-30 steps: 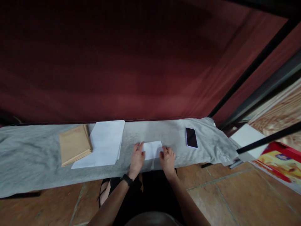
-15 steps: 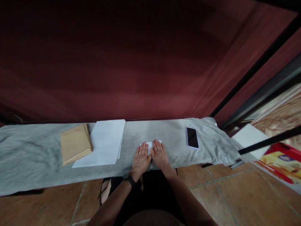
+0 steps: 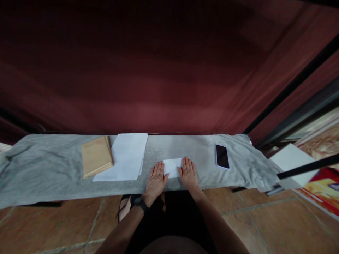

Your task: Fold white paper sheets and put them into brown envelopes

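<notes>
Left hand [image 3: 155, 179] and right hand [image 3: 189, 173] lie flat, fingers straight out, thumbs at opposite edges of the small paper [image 3: 172, 166] between them on the grey-covered counter [image 3: 185, 146]. Leftward, a brown stack [image 3: 95, 155] overlaps white sheets [image 3: 127, 158]; rightward lies a phone [image 3: 222, 156].

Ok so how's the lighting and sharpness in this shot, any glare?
Head view: dim, the red backdrop nearly black up top; same head view: soft, the small white paper showing little detail; head view again: no strong glare on the phone.
</notes>
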A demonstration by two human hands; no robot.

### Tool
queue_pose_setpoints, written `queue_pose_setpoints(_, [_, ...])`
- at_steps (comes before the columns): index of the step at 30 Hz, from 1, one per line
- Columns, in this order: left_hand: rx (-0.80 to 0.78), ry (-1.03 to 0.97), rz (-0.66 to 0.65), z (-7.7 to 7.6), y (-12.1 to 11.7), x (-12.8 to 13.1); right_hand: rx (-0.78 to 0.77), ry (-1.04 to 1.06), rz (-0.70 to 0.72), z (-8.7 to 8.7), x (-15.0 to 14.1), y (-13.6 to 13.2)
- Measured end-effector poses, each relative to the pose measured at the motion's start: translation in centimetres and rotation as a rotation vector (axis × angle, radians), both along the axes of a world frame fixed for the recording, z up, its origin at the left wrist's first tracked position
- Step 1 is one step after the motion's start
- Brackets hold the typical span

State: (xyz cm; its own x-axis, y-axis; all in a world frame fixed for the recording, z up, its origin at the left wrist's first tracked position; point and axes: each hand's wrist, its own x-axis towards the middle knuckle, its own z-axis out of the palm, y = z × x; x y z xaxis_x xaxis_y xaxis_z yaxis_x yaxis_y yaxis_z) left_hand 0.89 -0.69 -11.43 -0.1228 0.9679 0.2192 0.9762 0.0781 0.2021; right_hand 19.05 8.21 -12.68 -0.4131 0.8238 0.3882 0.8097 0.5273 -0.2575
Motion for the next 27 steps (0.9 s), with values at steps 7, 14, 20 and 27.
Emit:
queue_pose_setpoints(7, [0.123, -0.147, 0.034, 1.7, -5.3, -6.3, 0.015, -0.057, 0.005, -0.8, 0.2, -0.2])
queue_pose_setpoints(14, [0.234, -0.284, 0.82, 7.1, -9.6, -21.5, 0.022, -0.112, 0.042, -1.2, 0.5, -0.3])
queue_pose_setpoints(20, [0.068, -0.404, 1.073, 8.4, -9.1, -28.4, 0.047, -0.121, 0.033, -1.1, 0.5, -0.4])
queue_pose_setpoints(27, [0.183, -0.482, 0.979, 7.1, -9.1, -29.0, 0.047, -0.119, 0.073, -1.2, 0.6, -0.3])
